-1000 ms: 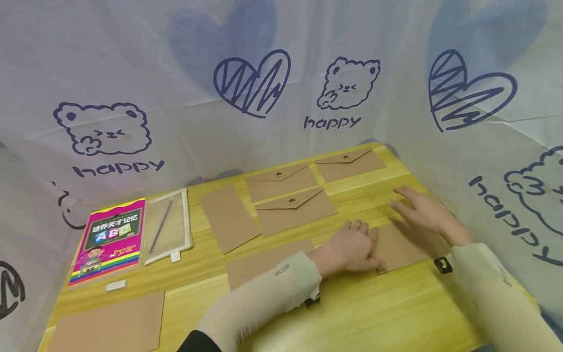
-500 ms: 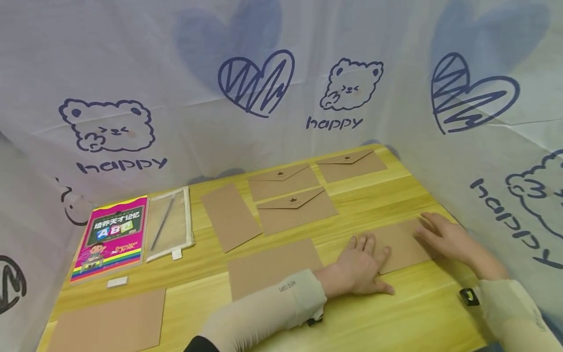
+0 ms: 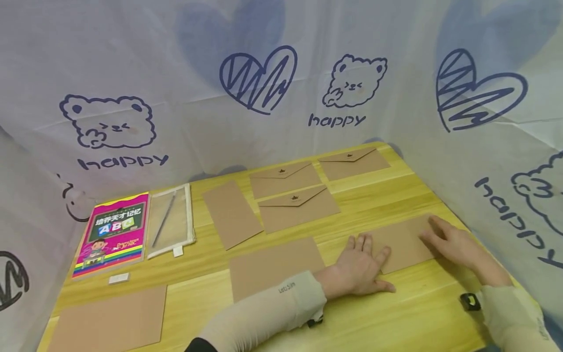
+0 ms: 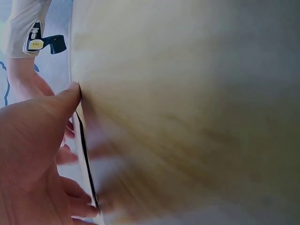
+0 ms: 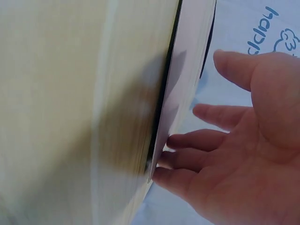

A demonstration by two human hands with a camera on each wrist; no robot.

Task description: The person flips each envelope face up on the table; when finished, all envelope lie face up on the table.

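Kraft envelope [image 3: 402, 239] under both hands' fingers [image 3: 365, 243]

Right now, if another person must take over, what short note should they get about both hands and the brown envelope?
Left hand: flat, fingers straight, pressing the near-left end of the brown envelope.
Right hand: flat on its right end.
The envelope lies plain side up on the wooden table, near the right edge.
Done: three flap-side-up envelopes sit at the back.
Left: unclear; no grip on anything yet.

Wooden table [image 3: 396, 313] — brown envelopes [image 3: 299, 208], a book [image 3: 112, 233], a clear pouch [image 3: 170, 221]
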